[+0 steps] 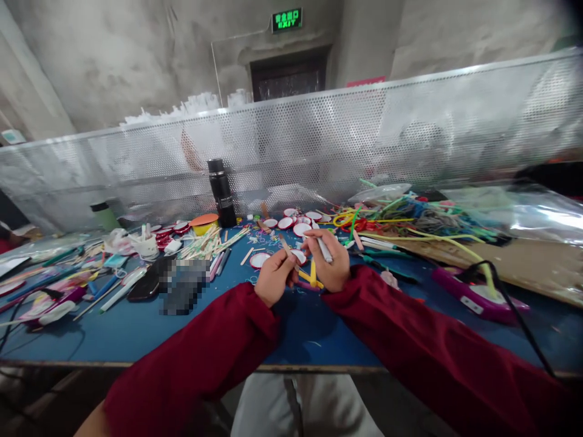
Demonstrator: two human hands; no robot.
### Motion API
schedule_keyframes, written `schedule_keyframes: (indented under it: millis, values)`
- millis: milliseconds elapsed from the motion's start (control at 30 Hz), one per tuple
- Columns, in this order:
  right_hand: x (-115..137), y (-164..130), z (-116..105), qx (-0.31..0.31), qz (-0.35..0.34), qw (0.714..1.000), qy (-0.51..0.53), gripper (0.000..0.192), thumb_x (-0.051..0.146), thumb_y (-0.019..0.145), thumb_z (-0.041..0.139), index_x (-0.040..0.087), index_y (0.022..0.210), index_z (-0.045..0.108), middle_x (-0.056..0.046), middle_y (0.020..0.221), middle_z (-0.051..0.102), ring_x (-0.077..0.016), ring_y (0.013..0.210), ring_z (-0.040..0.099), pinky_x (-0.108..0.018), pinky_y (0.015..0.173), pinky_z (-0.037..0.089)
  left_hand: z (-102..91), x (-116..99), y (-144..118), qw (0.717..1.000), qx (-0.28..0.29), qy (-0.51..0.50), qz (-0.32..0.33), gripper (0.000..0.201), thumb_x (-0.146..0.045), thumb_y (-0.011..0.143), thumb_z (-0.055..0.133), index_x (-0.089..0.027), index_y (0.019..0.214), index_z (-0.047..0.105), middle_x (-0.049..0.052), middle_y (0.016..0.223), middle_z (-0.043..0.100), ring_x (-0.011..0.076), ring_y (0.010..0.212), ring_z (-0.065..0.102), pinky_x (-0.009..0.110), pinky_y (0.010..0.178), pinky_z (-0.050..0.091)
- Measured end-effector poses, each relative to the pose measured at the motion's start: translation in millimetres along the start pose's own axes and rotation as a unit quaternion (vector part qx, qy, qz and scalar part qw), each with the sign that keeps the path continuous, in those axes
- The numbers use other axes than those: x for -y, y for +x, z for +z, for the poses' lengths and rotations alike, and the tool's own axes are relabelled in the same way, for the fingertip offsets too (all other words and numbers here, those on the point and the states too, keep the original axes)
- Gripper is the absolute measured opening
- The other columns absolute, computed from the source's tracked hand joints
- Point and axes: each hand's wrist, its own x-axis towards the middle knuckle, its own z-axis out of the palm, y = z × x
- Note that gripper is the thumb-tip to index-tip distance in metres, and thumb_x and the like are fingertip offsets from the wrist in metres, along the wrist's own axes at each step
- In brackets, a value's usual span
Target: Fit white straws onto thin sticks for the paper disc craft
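Note:
In the head view my left hand [275, 278] pinches a flat wooden craft stick [284, 244] that points up and away from me. Beside it, my right hand [334, 260] is closed round a white marker pen [323, 249], its lower end toward my palm. The hands are close together but apart. On the table below them lie yellow sticks [313, 275], near my right hand. Red-rimmed white discs [260, 260] lie around and just beyond my hands. My left fingertips partly hide the stick's lower end.
A black bottle [222, 197] stands at the back against a perforated metal screen [291, 142]. Phones [148, 282], markers and a pile of thin wooden sticks [204, 243] lie left. At right are tangled coloured pipe cleaners [410, 212] and a purple device [478, 294] with a black cable.

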Motion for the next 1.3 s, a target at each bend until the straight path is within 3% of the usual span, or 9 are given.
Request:
schedule_keyframes:
  millis: [200, 367, 600, 767, 900, 1133, 1300]
  values:
    - [0, -4, 0, 0.0, 0.0, 0.999, 0.036, 0.033, 0.048, 0.103, 0.049, 0.025, 0.115, 0.069, -0.001, 0.079, 0.07, -0.0179, 0.061, 0.063, -0.035, 0.063, 0.054, -1.4, 4, 1, 1.0, -0.017, 0.018, 0.007, 0.045, -0.064, 0.088, 0.062, -0.02, 0.081, 0.053, -0.005, 0.056, 0.053, 0.0092, 0.046, 0.044, 0.025, 0.048, 0.035]
    - [14, -4, -7, 0.002, -0.037, 0.999, -0.007, 0.037, 0.046, 0.103, 0.05, 0.023, 0.105, 0.078, -0.007, 0.093, 0.077, -0.0227, 0.084, 0.07, -0.04, 0.079, 0.056, 7.0, 1, -9, 1.0, 0.003, -0.01, -0.022, 0.045, -0.063, 0.084, 0.065, -0.02, 0.086, 0.054, -0.004, 0.057, 0.059, 0.0105, 0.045, 0.05, 0.024, 0.047, 0.034]
    - [38, -21, -24, -0.005, -0.027, 0.999, -0.038, 0.028, 0.043, 0.1, 0.057, 0.028, 0.11, 0.078, -0.006, 0.11, 0.079, -0.0271, 0.103, 0.072, -0.046, 0.095, 0.055, 29.0, -12, -24, 0.998, 0.028, -0.047, -0.038, 0.044, -0.061, 0.083, 0.067, -0.02, 0.081, 0.053, -0.003, 0.056, 0.059, 0.0096, 0.043, 0.049, 0.023, 0.046, 0.035]
    - [47, -52, -41, 0.001, 0.06, 0.998, -0.026, 0.031, 0.049, 0.098, 0.058, 0.026, 0.108, 0.076, -0.009, 0.105, 0.078, -0.0257, 0.089, 0.074, -0.042, 0.08, 0.059, 36.8, -10, -45, 0.998, 0.013, -0.035, -0.057, 0.041, -0.058, 0.091, 0.06, -0.019, 0.081, 0.055, -0.003, 0.056, 0.055, 0.0099, 0.045, 0.047, 0.023, 0.046, 0.036]
    - [47, -72, -42, -0.03, 0.106, 0.994, -0.005, 0.032, 0.05, 0.092, 0.065, 0.023, 0.109, 0.07, -0.008, 0.092, 0.075, -0.0251, 0.078, 0.074, -0.039, 0.07, 0.059, 44.6, 0, -63, 0.998, 0.007, -0.012, -0.063, 0.038, -0.055, 0.095, 0.056, -0.019, 0.084, 0.056, -0.002, 0.057, 0.056, 0.011, 0.046, 0.049, 0.023, 0.047, 0.038]
    - [41, -77, -32, -0.021, 0.148, 0.989, -0.003, 0.025, 0.046, 0.088, 0.067, 0.023, 0.099, 0.069, -0.006, 0.09, 0.076, -0.0236, 0.082, 0.073, -0.037, 0.072, 0.059, 47.0, 3, -73, 0.995, 0.043, 0.064, -0.059, 0.026, -0.042, 0.097, 0.055, -0.02, 0.083, 0.054, 0.0, 0.064, 0.063, 0.0125, 0.049, 0.055, 0.024, 0.051, 0.044]
    - [33, -81, -32, -0.046, 0.168, 0.984, 0.038, 0.029, 0.048, 0.085, 0.072, 0.022, 0.098, 0.071, -0.005, 0.09, 0.075, -0.0224, 0.081, 0.073, -0.036, 0.071, 0.059, 45.5, 4, -77, 0.994, 0.05, 0.089, -0.03, 0.026, -0.041, 0.098, 0.054, -0.02, 0.082, 0.054, 0.001, 0.066, 0.065, 0.0129, 0.051, 0.057, 0.024, 0.053, 0.044]
